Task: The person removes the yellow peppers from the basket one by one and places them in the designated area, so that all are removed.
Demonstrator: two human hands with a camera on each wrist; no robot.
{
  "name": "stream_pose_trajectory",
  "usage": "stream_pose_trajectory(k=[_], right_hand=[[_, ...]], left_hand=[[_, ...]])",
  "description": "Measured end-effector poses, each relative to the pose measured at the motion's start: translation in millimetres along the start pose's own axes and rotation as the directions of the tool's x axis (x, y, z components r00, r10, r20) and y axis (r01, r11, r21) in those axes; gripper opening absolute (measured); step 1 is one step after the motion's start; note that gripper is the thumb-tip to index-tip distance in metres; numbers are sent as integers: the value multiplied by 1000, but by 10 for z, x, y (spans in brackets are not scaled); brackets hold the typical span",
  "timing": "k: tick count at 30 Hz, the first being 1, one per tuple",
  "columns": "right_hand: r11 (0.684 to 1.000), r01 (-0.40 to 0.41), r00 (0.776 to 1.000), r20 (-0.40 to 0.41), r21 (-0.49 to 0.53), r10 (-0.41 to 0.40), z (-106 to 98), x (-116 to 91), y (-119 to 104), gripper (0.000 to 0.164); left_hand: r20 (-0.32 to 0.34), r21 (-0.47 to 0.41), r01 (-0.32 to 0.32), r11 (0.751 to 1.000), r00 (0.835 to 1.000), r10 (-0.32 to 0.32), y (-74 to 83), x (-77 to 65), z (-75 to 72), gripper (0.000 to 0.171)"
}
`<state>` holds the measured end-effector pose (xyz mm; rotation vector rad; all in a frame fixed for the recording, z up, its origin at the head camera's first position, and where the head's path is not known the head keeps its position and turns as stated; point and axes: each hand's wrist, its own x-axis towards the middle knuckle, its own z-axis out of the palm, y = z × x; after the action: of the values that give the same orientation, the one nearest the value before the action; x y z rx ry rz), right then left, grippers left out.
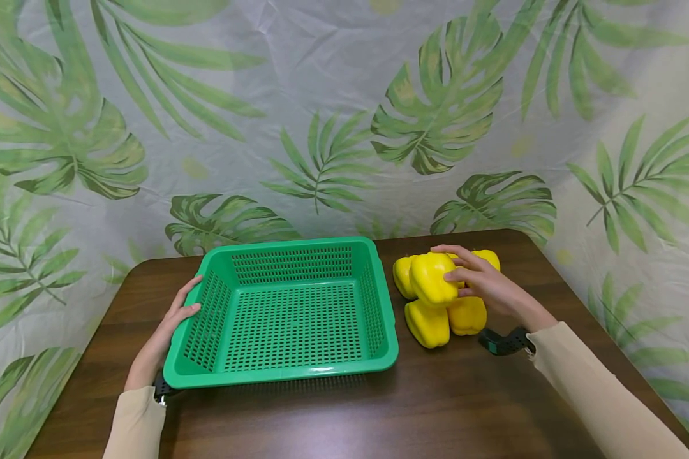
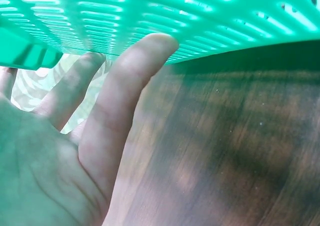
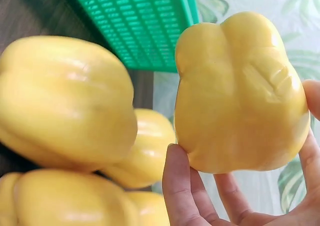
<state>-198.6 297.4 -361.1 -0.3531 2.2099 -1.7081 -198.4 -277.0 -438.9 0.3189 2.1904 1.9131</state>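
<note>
A green plastic basket (image 1: 291,377) with slotted walls sits on the left and middle of the table, nothing inside it. My left hand (image 1: 171,319) is at its left side, with fingertips at the rim; in the left wrist view, fairly straight fingers (image 2: 117,105) reach up against the slotted outer wall. To the basket's right, my right hand (image 1: 482,277) holds a yellow bell pepper (image 1: 433,279) between thumb and fingers, above other peppers. In the right wrist view this pepper (image 3: 240,95) shows its lobed shape, gripped at its sides.
Several more yellow peppers lie grouped beneath the held one, including one at the front left (image 1: 427,324) and one at the front right (image 1: 468,316). The dark wooden table (image 1: 321,421) ends at a leaf-patterned cloth (image 1: 333,95) behind it.
</note>
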Motion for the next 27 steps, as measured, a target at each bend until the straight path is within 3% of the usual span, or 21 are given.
stream_pose_trajectory(k=[21, 27], right_hand=[[1000, 21, 998, -58, -10, -22, -306, -264, 232, 47], [999, 38, 996, -80, -23, -40, -395, -364, 297, 47]], left_hand=[[1, -19, -4, 1000, 1000, 4, -10, 15, 4, 55], [8, -43, -35, 998, 999, 35, -22, 22, 3, 55]])
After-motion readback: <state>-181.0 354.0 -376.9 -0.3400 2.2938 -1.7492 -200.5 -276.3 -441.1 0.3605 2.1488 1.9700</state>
